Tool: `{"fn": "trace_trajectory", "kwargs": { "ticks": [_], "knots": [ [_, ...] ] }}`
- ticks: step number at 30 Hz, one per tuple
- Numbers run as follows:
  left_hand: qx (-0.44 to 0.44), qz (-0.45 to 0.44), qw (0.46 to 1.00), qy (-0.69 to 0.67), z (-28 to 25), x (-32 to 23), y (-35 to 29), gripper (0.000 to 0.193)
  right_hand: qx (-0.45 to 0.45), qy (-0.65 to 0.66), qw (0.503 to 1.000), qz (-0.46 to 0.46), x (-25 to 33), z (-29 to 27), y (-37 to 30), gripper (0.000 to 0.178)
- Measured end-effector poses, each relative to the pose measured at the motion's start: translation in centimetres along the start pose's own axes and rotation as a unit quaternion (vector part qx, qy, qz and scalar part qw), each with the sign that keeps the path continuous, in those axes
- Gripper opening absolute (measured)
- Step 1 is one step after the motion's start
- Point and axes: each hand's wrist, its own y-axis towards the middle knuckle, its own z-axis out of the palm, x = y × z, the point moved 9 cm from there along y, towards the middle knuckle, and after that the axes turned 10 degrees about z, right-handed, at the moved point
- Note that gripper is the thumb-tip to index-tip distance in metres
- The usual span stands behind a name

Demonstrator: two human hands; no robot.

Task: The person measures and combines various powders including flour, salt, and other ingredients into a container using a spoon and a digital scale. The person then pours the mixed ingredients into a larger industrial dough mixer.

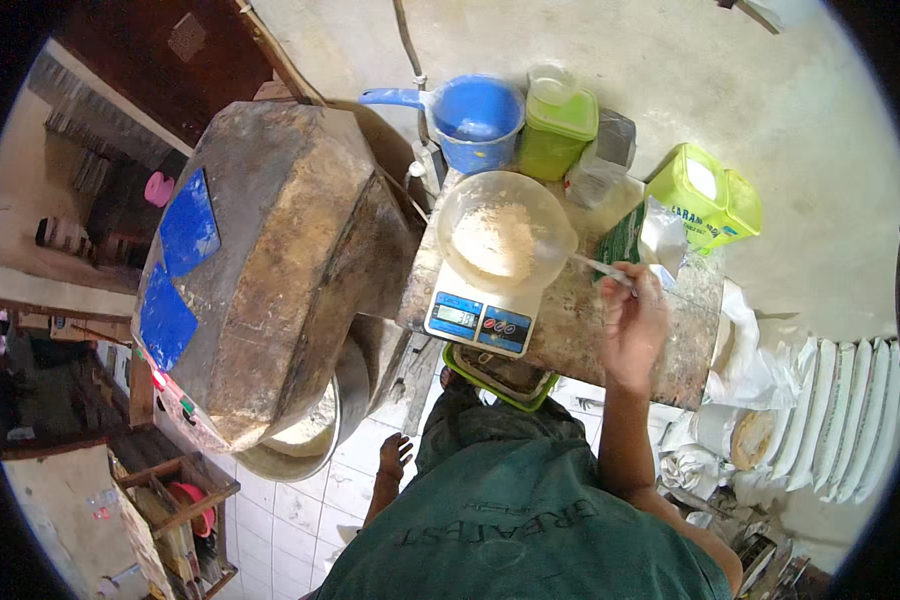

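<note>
A clear bowl [548,208] of pale flour [495,240] rests on a white digital kitchen scale [518,338] with blue panels, on a worn wooden table. Over the table, right of the bowl, my right hand [635,325] is closed on a slim whitish spoon [602,267]. The spoon points toward the bowl's right rim; its tip is hard to make out. Just beyond that hand are an opened white-lined bag [662,238] and a dark green packet [622,238]. My left hand [395,455] hangs low by my side, fingers apart, holding nothing.
Behind the scale stand a blue saucepan-shaped dipper [475,150], a lime-green tub [560,130] and a yellow-green container [685,190]. A bulky mixer [260,270] with a metal bowl [345,425] is at left. Stacked white sacks [840,420] lie at right; a green-rimmed tray [505,385] sits below the table edge.
</note>
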Motion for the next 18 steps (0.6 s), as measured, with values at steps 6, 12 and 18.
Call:
{"fn": "trace_trajectory", "kwargs": {
  "ticks": [6, 12, 18],
  "knots": [
    [0.006, -0.007, 1.0, 0.017, 2.5, -1.2, 0.0, 0.04, -0.071, 0.052, 0.991, -0.102, 6.9, -5.0, -1.2, 0.019],
    [0.014, 0.003, 1.0, 0.024, 3.8, -2.1, 0.1, 0.041, -0.148, 0.026, 0.969, -0.195, 10.4, -10.2, -0.9, 0.02],
    [0.005, -0.003, 0.999, 0.037, 3.3, -1.0, -0.1, 0.04, -0.13, -0.079, 0.972, -0.18, 9.5, -10.7, -0.3, 0.02]
  ]
}}
